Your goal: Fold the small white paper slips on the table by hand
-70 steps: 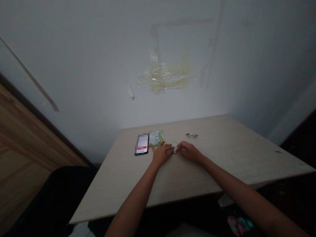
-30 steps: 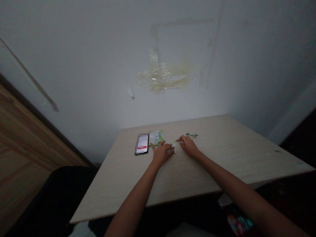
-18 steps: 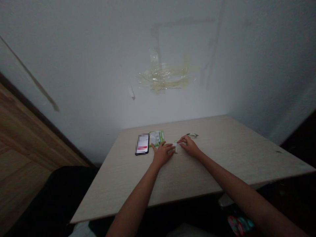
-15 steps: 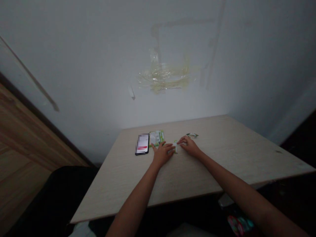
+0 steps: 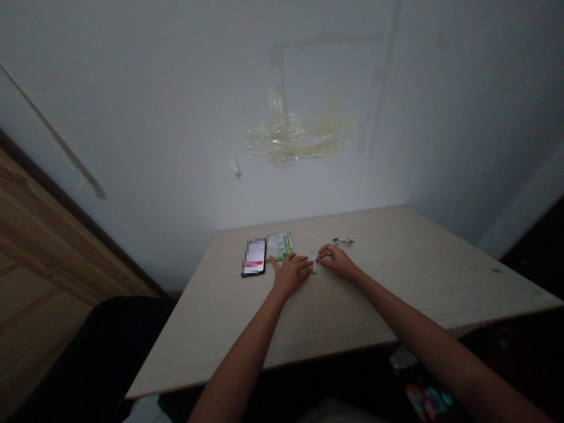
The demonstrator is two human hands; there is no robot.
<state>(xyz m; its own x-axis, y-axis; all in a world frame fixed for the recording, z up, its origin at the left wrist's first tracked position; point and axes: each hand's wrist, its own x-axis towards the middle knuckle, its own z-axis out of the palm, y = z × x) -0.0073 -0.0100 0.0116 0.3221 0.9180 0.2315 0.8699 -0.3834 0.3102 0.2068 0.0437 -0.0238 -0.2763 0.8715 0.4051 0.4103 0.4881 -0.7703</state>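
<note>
A small white-and-green packet (image 5: 314, 259) lies on the table between my hands, partly covered by fingers. My left hand (image 5: 289, 274) rests flat with its fingers spread, the fingertips on the packet's left side. From the right, my right hand (image 5: 337, 260) has thumb and fingers pinched together at the packet's right edge. What exactly sits between those fingertips is too small to make out clearly. Just beyond the left hand lies a larger green-and-white printed packet (image 5: 279, 244), close to the left thumb and fingers.
A phone (image 5: 254, 258) with a lit screen lies left of the larger packet. Behind the right hand is a small piece of wrapper (image 5: 343, 241). The pale wooden table (image 5: 211, 329) meets a wall (image 5: 176, 147) marked with old tape (image 5: 299, 138).
The fingertips of my right hand have shifted very slightly to the right at the packet's edge. My left hand stays in place.
</note>
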